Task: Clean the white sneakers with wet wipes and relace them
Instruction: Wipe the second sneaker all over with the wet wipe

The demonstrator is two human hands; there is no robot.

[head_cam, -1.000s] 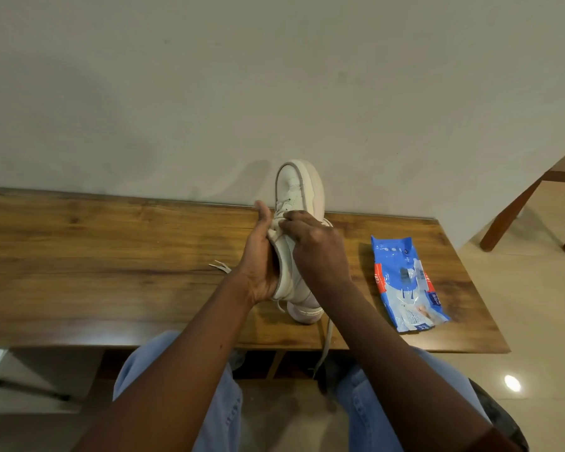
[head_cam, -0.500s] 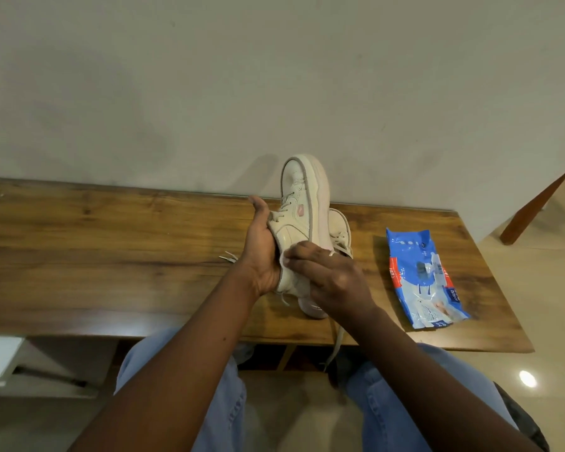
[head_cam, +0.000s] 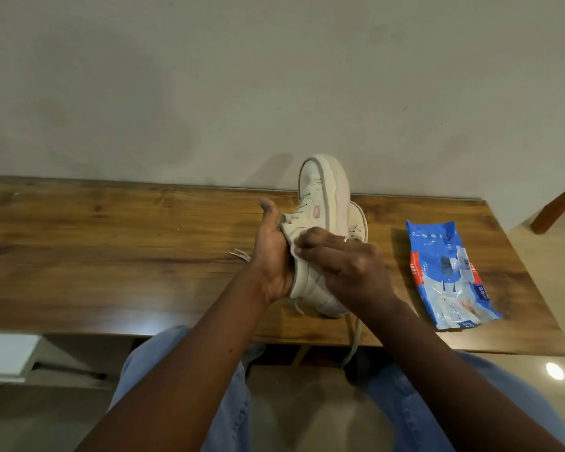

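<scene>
Over the last second the right hand (head_cam: 343,265) has slid from the lace rows down the flank of the sneaker (head_cam: 320,203), and the shoe has rolled to show its side panel with a small pink patch. The sneaker stands on its heel near the worktop's (head_cam: 111,256) front edge, toe up towards 12 o'clock, probably so the side faces the wiping hand. The right grip is narrow, its fingertips holding a wet wipe (head_cam: 295,248) against the upper just below the eyelets; this looks like the cleaning step, with relacing not yet begun. The left hand (head_cam: 271,256) holds the shoe from 9 o'clock, palm on the tongue side and thumb raised, likely bracing it against the rubbing. A loose lace (head_cam: 353,340) hangs over the front edge at 6 o'clock, and another lace end (head_cam: 240,254) lies just beyond the left wrist. The second sneaker (head_cam: 359,223) lies behind, at about 2 o'clock, touching or just beside the first. The pack of wipes (head_cam: 447,275) lies flat at 3 o'clock, within easy reach of the right hand.
</scene>
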